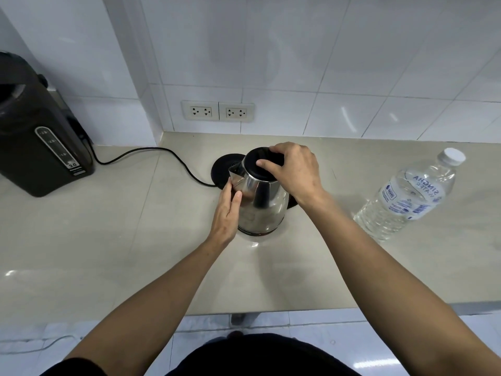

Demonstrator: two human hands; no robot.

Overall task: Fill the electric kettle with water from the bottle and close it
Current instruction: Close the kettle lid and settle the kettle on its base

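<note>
Nearest: two bare forearms reaching up from 6 o'clock over a beige worktop (135, 240). Left hand (226, 213) laid flat, fingers straight, against the 9 o'clock side of the kettle (261, 202), just under the spout; bracing, not gripping. Right hand (294, 169) curled over the black lid (261, 165), fingertips pinching its rim. Lid seemingly still seated, so likely the opening step, with filling not yet begun. Kettle standing upright mid-worktop, off its round black base (226, 168), which sits just behind at 11 o'clock with its cord (151, 150) running off toward 9. Bottle (406, 196) well apart at 3 o'clock, white cap on, full or nearly so. Dark water dispenser (40, 131) far off at 9 o'clock; wall sockets (218, 111) at 12.

Risks from here, as judgement only: a stiff lid giving way suddenly, jerking the light, probably empty kettle sideways out from under a flat, unclenched left palm; smooth steel offering little purchase. Later, a full soft bottle glugging and splashing water toward the base and cord.
</note>
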